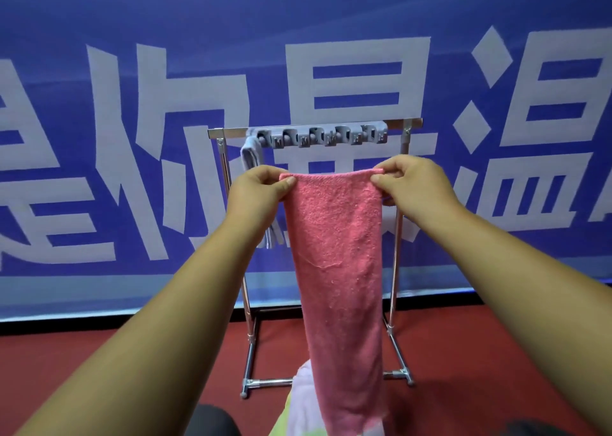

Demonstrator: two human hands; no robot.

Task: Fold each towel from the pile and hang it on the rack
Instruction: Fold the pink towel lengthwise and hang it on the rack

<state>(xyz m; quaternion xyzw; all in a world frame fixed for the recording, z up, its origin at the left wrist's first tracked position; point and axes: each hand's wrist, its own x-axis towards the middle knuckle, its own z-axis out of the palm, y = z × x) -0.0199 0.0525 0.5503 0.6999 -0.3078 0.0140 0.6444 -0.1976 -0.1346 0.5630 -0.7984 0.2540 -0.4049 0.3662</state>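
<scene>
A pink towel [337,270] hangs in the middle of the frame. It is long and thin, folded into a strip, and its cloth looks soft and fuzzy. The top edge is pulled flat and straight. The bottom end hangs down to the lower edge of the frame.

Both hands hold the towel up by its top corners. The left hand [261,190] pinches the left corner with thumb and fingers. The right hand [410,184] pinches the right corner the same way. Both arms reach out from the bottom corners of the frame.

Behind the towel stands a shiny metal rack [268,382]. A grey strip of hooks [318,136] sits on its top bar. A grey towel [250,154] hangs at the left end of the strip, partly hidden by the left hand. The rest of the strip, to the right of the grey towel, is bare.

At the bottom middle lies a pile of towels [301,399], pale pink and light green, partly behind the pink towel.

The rack stands on a red floor [132,369]. A big blue banner [99,21] with white signs fills the back. There is open floor to the left and right of the rack.
</scene>
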